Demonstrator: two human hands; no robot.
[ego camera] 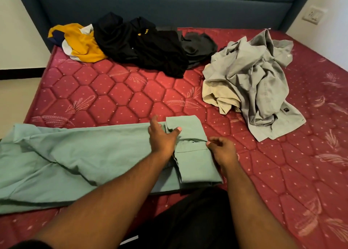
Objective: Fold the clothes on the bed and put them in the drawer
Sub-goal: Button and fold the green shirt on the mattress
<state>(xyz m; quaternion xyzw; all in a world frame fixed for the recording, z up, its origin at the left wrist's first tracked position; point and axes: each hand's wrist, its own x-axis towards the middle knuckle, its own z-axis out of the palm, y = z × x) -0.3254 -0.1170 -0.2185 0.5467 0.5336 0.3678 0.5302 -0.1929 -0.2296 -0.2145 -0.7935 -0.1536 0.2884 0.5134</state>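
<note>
A mint-green garment (79,158) lies stretched across the near part of the red quilted mattress (116,96), its right end folded over into a thick band (195,154). My left hand (162,137) rests flat on that folded end, fingers straight and spread. My right hand (222,148) pinches the right edge of the fold between thumb and fingers. Farther back lie a crumpled grey shirt (252,83) over a beige piece (216,96), a black heap (143,43) with a dark grey item (199,45), and a yellow, white and navy garment (79,41). No drawer is in view.
A dark blue padded headboard (169,4) runs along the back. A wall socket (313,15) sits at the upper right. Pale floor and wall (17,41) show past the mattress's left edge. My dark-clothed lap (188,220) is at the bottom.
</note>
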